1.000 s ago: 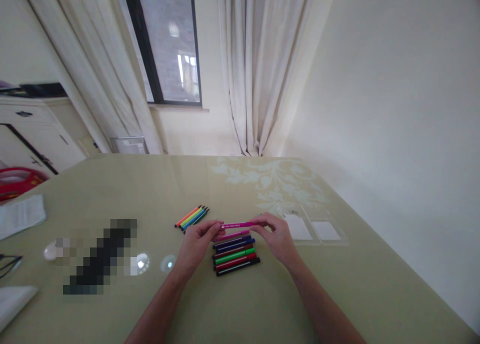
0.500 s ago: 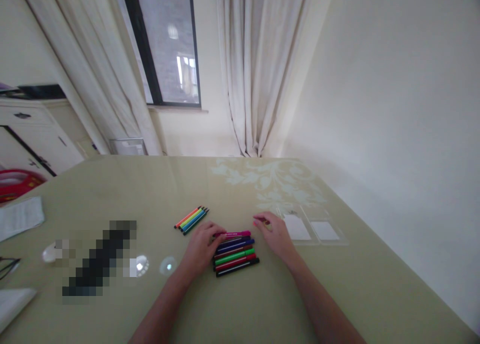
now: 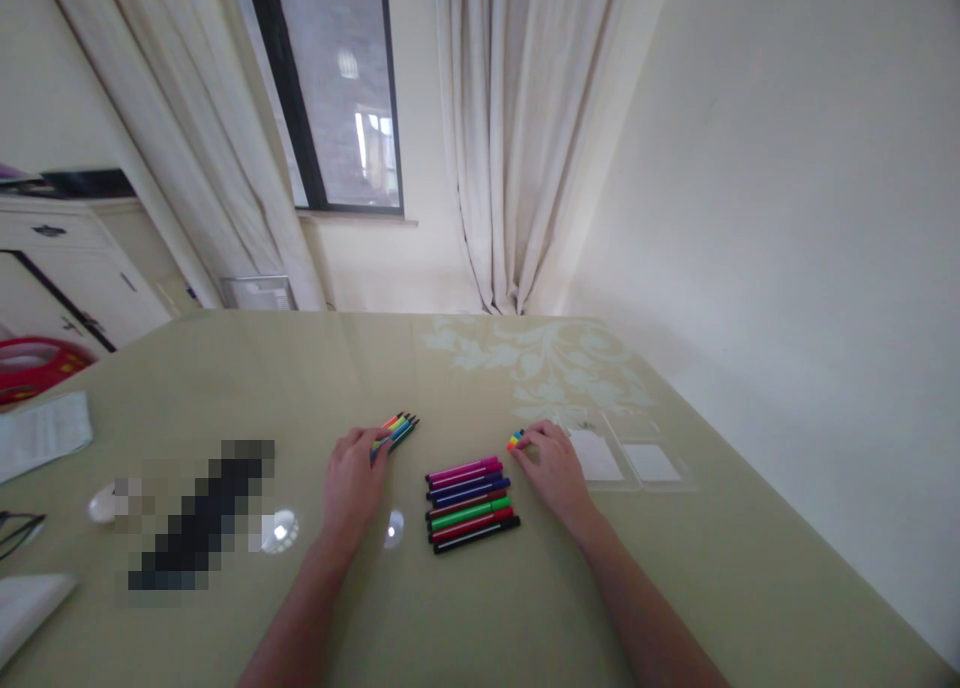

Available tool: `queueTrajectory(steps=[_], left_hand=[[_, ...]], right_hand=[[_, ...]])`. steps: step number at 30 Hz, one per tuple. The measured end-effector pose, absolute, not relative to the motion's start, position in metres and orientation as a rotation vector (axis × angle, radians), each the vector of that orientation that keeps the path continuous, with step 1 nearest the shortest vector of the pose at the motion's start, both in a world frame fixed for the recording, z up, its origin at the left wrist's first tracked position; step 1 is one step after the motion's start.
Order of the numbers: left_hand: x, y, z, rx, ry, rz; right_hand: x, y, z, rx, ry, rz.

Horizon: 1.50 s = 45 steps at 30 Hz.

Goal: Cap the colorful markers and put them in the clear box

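Several uncapped felt-tip pens (image 3: 403, 431) lie in a bundle, dark tips pointing away to the right. Fingers of my left hand (image 3: 354, 480) close over their near ends and partly cover them. On the right, my right hand (image 3: 553, 466) pinches a small cluster of coloured pen caps (image 3: 515, 440), with orange, yellow and blue showing. Between the hands, a row of capped felt-tip pens (image 3: 471, 508) lies side by side, in pink, purple, blue, brown, green, red and black.
Flat clear holders with white cards (image 3: 651, 462) lie right of my right hand. Over on the left are a blurred-out dark object (image 3: 199, 518), a white mouse (image 3: 103, 504), a folded paper (image 3: 45, 433) and a red item (image 3: 41, 368). A wall borders the table's right side.
My left hand has let go of the pink pen in the row and moved left onto the uncapped pens. My right hand has turned slightly, showing more of the coloured caps.
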State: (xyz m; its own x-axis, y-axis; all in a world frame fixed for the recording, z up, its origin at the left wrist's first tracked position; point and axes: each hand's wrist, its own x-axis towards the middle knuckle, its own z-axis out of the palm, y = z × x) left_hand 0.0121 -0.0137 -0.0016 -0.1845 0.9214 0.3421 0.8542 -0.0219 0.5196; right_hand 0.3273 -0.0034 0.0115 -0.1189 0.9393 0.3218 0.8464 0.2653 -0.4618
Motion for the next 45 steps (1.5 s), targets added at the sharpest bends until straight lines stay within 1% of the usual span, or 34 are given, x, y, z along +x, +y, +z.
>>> queueTrajectory(steps=[3,5,7,15,17,19,22,25,28,31,33,38,45], left_hand=[[-0.006,-0.014,0.000,1.881,2.435,0.749],[-0.013,-0.015,0.002,1.848,2.484,0.615],[-0.016,-0.014,0.002,1.865,2.435,0.567],[-0.015,-0.012,0.000,1.787,2.305,0.722],[-0.016,-0.011,0.000,1.757,2.271,0.822],[-0.014,-0.009,0.001,1.710,2.204,0.996],[-0.006,-0.007,0.005,1.611,1.956,1.259],[0.011,-0.006,0.006,1.536,1.649,1.381],[0.032,-0.010,0.006,1.491,1.466,1.371],[0.048,-0.015,0.008,1.469,1.388,1.309],[0.054,-0.018,0.010,1.443,1.346,1.271],[0.057,-0.023,0.015,1.399,1.314,1.218],[0.059,-0.024,0.018,1.395,1.306,1.179]], right_hand=[[0.326,-0.004,0.014,-1.650,-2.005,0.190],[0.326,-0.005,0.015,-1.674,-2.010,0.177],[0.326,-0.005,0.015,-1.690,-2.010,0.168],[0.325,-0.007,0.015,-1.692,-2.015,0.122],[0.325,-0.006,0.014,-1.699,-2.022,0.114],[0.326,-0.006,0.013,-1.704,-2.028,0.115],[0.327,-0.005,0.012,-1.701,-2.025,0.123],[0.328,-0.005,0.010,-1.677,-2.041,0.121],[0.328,-0.006,0.010,-1.649,-2.071,0.079],[0.327,-0.006,0.012,-1.616,-2.071,0.069],[0.326,-0.006,0.015,-1.557,-2.022,0.130],[0.321,-0.010,0.024,-1.366,-1.831,0.462],[0.315,-0.017,0.035,-1.217,-1.778,0.513]])
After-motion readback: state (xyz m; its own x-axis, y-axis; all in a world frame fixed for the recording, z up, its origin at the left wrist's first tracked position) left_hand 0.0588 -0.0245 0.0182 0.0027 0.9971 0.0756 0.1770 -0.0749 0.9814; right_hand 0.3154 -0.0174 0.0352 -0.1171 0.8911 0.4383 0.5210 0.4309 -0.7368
